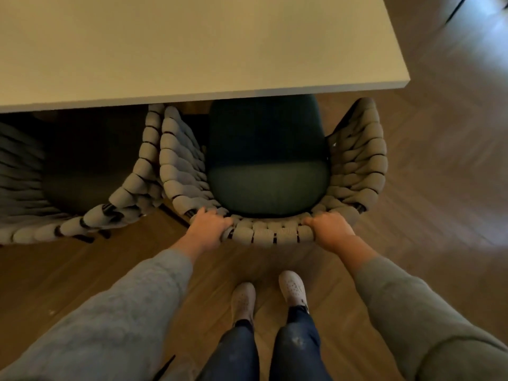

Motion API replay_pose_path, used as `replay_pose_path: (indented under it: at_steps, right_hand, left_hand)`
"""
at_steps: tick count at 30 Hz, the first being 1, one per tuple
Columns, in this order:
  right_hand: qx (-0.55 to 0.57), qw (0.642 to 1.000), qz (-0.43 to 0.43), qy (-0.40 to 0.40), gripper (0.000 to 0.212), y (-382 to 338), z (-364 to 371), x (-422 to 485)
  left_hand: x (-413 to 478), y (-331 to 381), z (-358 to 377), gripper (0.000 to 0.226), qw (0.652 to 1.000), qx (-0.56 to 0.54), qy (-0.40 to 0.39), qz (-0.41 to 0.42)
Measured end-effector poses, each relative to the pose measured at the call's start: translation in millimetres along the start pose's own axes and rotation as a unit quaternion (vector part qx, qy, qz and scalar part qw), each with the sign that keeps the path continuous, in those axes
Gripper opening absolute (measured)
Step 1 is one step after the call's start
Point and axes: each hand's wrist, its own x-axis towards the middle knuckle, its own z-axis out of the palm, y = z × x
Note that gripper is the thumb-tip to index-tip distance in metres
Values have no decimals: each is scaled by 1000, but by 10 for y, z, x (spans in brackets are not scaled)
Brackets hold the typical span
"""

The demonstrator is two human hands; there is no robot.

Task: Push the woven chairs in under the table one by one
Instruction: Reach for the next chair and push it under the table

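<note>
Gripping with curled left hand point(211, 225) and right hand point(331, 229) a woven chair point(275, 233) half under the table point(192, 64), beside a neighbour chair point(82, 225) seemingly tucked in.

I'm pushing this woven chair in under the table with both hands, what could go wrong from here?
1. The woven chair, gripped at its back rim by the left hand and right hand, has its left armrest right against the neighbouring chair. Pushing on may snag or drag that chair.
2. Its right armrest rises close to the table edge. It might knock the tabletop, though its height is hard to judge from above.
</note>
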Motion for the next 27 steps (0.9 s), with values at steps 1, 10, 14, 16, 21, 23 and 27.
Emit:
replay_pose_path:
  at_steps: [1,10,14,16,21,23,27]
  right_hand:
    - [-2,1000,0,-4,27,6,29,-73]
    - [-9,999,-6,-34,34,357,187,-488]
    - [-13,999,-14,-30,30,464,120,-375]
    - [-13,1000,-16,-21,30,495,87,-292]
    - [-13,999,-29,-12,31,517,-61,-83]
    - [-21,999,-28,-18,32,519,-108,-17]
    - [-30,998,-32,-36,35,539,-151,88]
  left_hand:
    - [-43,56,5,31,1000,0,-8,4]
    - [-190,607,-103,31,999,-33,-4,26]
    - [-76,622,-136,34,999,-31,5,8]
    - [2,587,-169,33,1000,-24,12,-3]
    - [175,444,-255,32,1000,-7,9,-25]
    - [227,402,-293,31,1000,-5,5,-29]
    - [301,340,-363,31,1000,10,-4,-29]
